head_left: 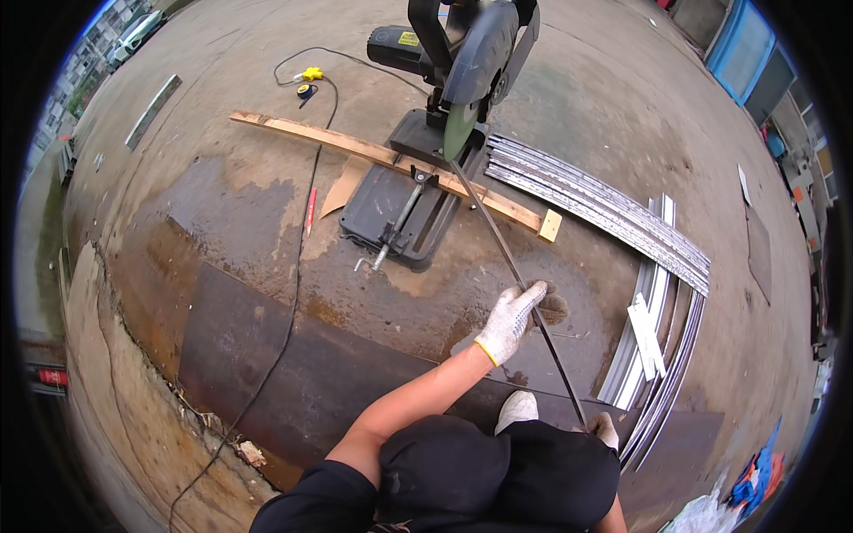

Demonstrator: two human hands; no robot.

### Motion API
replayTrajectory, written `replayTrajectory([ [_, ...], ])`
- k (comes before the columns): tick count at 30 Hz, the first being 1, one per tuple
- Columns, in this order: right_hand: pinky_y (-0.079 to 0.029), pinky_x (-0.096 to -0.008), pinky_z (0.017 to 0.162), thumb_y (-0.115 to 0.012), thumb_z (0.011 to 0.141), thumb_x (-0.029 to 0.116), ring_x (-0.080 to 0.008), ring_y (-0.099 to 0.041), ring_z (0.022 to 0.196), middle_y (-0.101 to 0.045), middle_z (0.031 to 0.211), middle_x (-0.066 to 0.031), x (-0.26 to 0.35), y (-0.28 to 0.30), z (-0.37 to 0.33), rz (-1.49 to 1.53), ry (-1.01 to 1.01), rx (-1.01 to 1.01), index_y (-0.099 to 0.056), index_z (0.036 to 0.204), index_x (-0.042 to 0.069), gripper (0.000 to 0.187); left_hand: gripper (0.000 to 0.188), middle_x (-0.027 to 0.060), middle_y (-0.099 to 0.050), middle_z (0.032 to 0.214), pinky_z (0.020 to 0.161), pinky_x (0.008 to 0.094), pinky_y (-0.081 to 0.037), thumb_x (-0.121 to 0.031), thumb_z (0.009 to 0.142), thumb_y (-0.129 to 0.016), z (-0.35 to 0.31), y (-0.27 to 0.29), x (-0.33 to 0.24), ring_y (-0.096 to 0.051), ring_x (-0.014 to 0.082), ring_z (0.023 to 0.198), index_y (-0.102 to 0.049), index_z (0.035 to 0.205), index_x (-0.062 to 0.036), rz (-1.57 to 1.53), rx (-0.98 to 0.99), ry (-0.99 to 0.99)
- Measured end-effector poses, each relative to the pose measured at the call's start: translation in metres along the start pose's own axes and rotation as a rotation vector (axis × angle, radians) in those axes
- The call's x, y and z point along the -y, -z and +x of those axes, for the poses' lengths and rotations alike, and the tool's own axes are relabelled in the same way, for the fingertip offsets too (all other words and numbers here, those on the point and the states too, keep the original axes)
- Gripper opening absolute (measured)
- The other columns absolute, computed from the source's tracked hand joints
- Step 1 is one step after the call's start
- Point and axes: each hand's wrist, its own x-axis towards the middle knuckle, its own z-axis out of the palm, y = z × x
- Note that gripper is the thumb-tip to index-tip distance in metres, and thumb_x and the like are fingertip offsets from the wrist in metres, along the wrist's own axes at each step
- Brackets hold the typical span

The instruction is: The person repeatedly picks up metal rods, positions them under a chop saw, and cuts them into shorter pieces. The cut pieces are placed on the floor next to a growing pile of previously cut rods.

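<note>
Bar is held midway by closed L hand, pointed fwd at blade; R hand, nr end, grip unclear.

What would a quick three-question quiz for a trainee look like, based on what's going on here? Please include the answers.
1. True or false: the wooden plank lies across the base of the saw.

2. Multiple choice: what colour is the cutting disc?
a) Red
b) Green
c) White

3. Short answer: which of the person's hands is nearer the cutting disc, and what does it grip?

Key:
1. True.
2. b) Green.
3. The left hand; it grips the long, thin metal bar partway along.
</note>
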Motion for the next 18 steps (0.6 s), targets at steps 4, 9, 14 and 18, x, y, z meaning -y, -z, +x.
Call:
replayTrajectory([
  [4, -0.038, -0.0297, 0.055, -0.085, 0.075, 0.02, -0.0123, -0.04, 0.062, -0.043, 0.065, -0.0011, -0.033, 0.025, -0.006, -0.097, 0.021, -0.076, -0.05, 0.08, 0.006, 0.038, 0.029, 0.0136, -0.073, 0.1, 0.085, 0.0333, -0.058, -0.024, 0.103, -0.059, -0.02, -0.033, 0.017, -0.072, 0.021, 0.092, -0.062, 0.116, 0.0017, 0.228, 0.157, 0.105],
  [9, -0.035, -0.0325, 0.053, -0.082, 0.071, 0.019, -0.0151, -0.04, 0.06, -0.041, 0.064, -0.0047, -0.065, 0.037, -0.028, -0.14, -0.067, -0.214, -0.05, 0.076, 0.004, 0.035, 0.027, 0.0098, -0.073, 0.101, 0.089, 0.031, -0.053, -0.02, 0.102, -0.06, -0.033, -0.047, 0.031, -0.068, 0.0149, 0.095, -0.063, 0.115, 0.0032, 0.683, 0.475, 0.029],
  [14, -0.032, -0.0317, 0.053, -0.082, 0.071, 0.014, -0.0119, -0.037, 0.059, -0.039, 0.064, 0.0007, -0.118, 0.024, -0.051, 0.187, -0.185, -0.272, -0.044, 0.073, 0.007, 0.039, 0.035, 0.0155, -0.072, 0.101, 0.092, 0.0383, -0.052, -0.029, 0.098, -0.065, -0.039, -0.062, 0.042, -0.07, 0.0262, 0.098, -0.062, 0.12, -0.0021, 0.994, 0.53, -0.019],
  [18, -0.035, -0.027, 0.055, -0.081, 0.074, 0.003, -0.0072, -0.041, 0.063, -0.045, 0.069, 0.0039, -0.064, 0.036, -0.062, 0.173, -0.273, -0.254, -0.048, 0.078, 0.008, 0.033, 0.047, 0.0167, -0.072, 0.11, 0.095, 0.0375, -0.052, -0.025, 0.097, -0.066, -0.034, -0.051, 0.062, -0.069, 0.0255, 0.106, -0.051, 0.135, -0.0008, 0.976, 0.526, 0.038],
])
